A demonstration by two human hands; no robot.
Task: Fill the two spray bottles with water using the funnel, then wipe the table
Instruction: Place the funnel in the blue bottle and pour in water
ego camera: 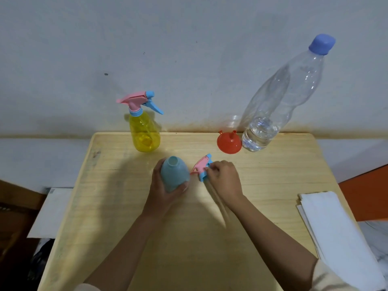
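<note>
head camera is looking down at a pale wooden table (189, 238) that is sitting against a grey-white wall (189, 38).

the left hand (162, 192) is holding the blue spray bottle (175, 175) near the middle of the table. its fingers and thumb are curling round the fat lower part of the bottle. the bottle is tipping a little, and its open mouth is pointing up and away from the person.

the right hand (224, 181) is just beside it, on the right. its fingers are pinching the pink and blue spray top (202, 166), which is off the bottle and low over the table. i cannot tell if the top is touching the wood. a thin clear tube (217, 201) is running from the top back toward the person, and it is looking blurry.

the yellow spray bottle (144, 133) is standing up at the far edge of the table, to the left, with its own trigger top (138, 100) sitting on it.

the red funnel (228, 143) is resting at the far edge to the right, with its thin spout pointing up. it is sitting just beside the big clear water bottle (279, 97). that bottle is standing up and wearing a blue cap (322, 44), and water is filling only its bottom part.

some white folded sheets (336, 232) are lying on the right edge of the table. i cannot tell if they are cloth or paper.
</note>
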